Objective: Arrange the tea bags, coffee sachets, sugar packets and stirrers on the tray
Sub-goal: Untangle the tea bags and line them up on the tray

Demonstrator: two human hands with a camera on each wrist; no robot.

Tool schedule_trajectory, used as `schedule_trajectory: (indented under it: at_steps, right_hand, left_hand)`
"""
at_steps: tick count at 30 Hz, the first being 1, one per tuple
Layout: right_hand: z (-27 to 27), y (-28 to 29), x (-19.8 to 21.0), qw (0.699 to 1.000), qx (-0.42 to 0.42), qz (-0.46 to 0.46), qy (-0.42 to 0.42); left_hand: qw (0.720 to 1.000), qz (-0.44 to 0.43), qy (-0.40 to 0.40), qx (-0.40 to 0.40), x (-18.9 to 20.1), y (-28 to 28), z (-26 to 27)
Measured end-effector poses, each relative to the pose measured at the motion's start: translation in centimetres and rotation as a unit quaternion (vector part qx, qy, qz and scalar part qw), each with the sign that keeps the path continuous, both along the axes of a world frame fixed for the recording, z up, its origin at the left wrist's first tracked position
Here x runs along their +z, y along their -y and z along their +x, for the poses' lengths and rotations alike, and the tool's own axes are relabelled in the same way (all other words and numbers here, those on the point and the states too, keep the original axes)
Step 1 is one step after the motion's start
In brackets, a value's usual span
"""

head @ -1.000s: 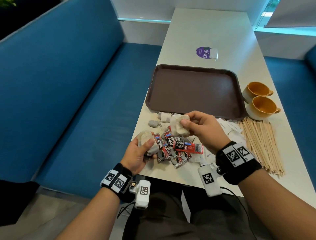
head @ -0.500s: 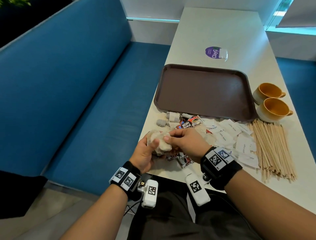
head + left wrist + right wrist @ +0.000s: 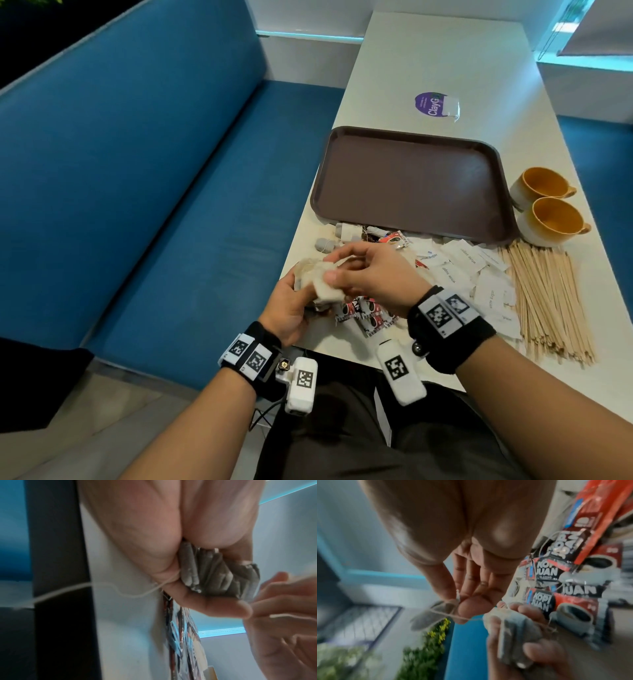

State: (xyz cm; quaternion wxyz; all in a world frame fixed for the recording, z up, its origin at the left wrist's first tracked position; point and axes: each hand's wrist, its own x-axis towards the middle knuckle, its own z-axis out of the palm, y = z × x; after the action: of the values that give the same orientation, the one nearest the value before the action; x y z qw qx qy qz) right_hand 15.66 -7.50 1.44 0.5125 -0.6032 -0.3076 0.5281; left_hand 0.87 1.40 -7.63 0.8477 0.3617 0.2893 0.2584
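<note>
Gathering tea bags (image 3: 325,286) at the table's near edge; my left hand (image 3: 291,308) clutches a soft, crumpled bunch; my right hand (image 3: 373,274) pinches one bag's thin string (image 3: 467,618). I judge the risk is tangled strings dragging bags off the edge. Glossy coffee sachets (image 3: 363,315) lie beneath; the smooth brown tray (image 3: 411,185) is bare.
</note>
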Motion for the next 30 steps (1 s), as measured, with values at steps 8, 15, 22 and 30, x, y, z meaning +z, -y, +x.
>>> schedule_trajectory:
  at_steps: [8, 15, 22, 30]
  right_hand:
    - [-0.7, -1.5, -2.0, 0.981, -0.041, -0.041, 0.187]
    - [1.6, -3.3, -1.7, 0.959, -0.09, -0.045, 0.264]
    - [5.1, -9.1, -0.5, 0.872, 0.06, -0.121, 0.47]
    - [3.5, -9.9, -2.4, 0.842, 0.15, -0.156, 0.494]
  left_hand:
    - [0.998, -0.044, 0.019, -0.039, 0.5, -0.3, -0.1]
    - [0.998, -0.019, 0.046, -0.044, 0.5, -0.3, -0.2]
    - [0.998, -0.029, 0.043, -0.037, 0.2, -0.4, -0.2]
    - [0.998, -0.037, 0.044, -0.021, 0.3, -0.6, -0.3]
